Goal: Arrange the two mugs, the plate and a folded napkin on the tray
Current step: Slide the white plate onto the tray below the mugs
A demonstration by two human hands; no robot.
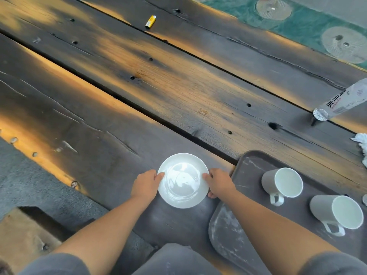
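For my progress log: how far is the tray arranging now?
Done: the far mug and near mug stand on the tray. In hand: left hand and right hand grip the plate beside the tray. Left: set it on, fold and add the crumpled napkin.

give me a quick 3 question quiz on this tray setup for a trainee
1. True or false: the plate already lies on the tray.
2. On the tray stand: A one bottle, B two mugs, C three bowls.
3. Fill in: the left hand and the right hand both hold the ____.
Key: 1 false; 2 B; 3 plate.
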